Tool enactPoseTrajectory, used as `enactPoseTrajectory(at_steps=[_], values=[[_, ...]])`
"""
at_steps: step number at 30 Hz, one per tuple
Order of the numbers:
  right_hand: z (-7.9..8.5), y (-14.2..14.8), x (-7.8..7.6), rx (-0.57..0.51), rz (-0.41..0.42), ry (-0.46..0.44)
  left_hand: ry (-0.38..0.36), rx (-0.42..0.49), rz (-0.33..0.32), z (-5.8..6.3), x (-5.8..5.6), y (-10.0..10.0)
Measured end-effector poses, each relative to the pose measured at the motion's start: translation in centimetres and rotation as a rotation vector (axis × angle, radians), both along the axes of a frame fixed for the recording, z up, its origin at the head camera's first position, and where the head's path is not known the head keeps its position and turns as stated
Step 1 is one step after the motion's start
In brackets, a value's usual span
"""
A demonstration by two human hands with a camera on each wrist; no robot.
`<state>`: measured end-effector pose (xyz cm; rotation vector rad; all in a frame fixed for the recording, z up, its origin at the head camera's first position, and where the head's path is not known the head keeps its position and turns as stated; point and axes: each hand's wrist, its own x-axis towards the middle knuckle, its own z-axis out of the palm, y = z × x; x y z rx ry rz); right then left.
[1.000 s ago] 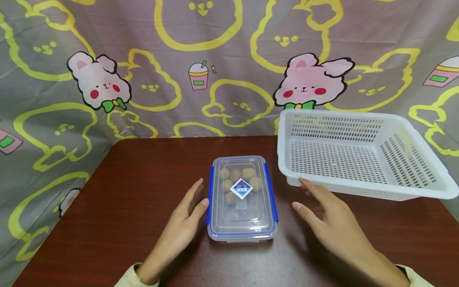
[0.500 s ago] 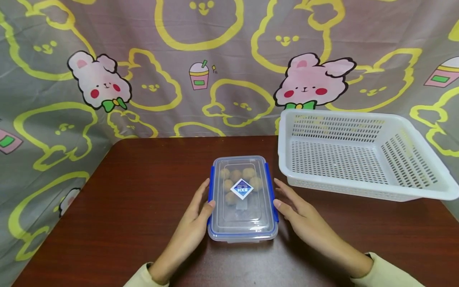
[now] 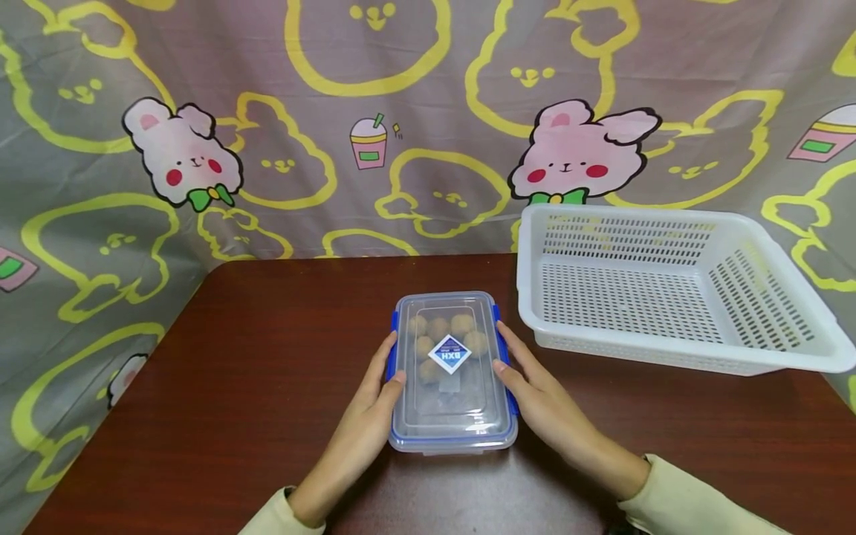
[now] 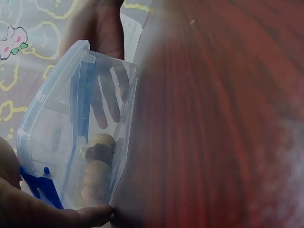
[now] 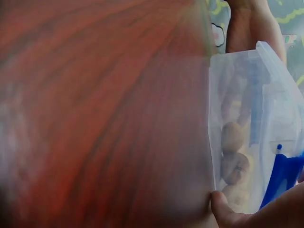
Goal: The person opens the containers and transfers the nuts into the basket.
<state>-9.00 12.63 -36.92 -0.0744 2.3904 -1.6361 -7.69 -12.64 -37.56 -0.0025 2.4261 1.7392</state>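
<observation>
One lidded box (image 3: 451, 414) gripped between left hand (image 3: 364, 416) and right hand (image 3: 545, 401), both half-closed; gap beside right just closed, hold apparently secured.

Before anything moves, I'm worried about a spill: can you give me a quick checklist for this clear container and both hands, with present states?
1. Lid covering the container: ok.
2. Blue side clips fully fastened: cannot tell; the fingers partly cover them.
3. Left grip on its side: ok, thumb at the lid's edge.
4. Right grip on the opposite side: ok, thumb also at the lid's edge.
5. Round brown pieces evenly spread: not ok; they sit mostly toward the far end.
6. Container apart from the white basket: ok, it stands to the basket's left.
</observation>
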Motion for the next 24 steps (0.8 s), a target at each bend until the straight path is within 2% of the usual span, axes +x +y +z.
enactPoseTrajectory(at_steps=[15, 24], values=[[-0.8, -0.9, 0.4, -0.067, -0.019, 0.018, -0.002, 0.029, -0.003, -0.1, -0.1, 0.3], [-1.2, -1.3, 0.9, -0.146, -0.03, 0.047, -0.001, 0.034, -0.033, -0.1, -0.1, 0.3]])
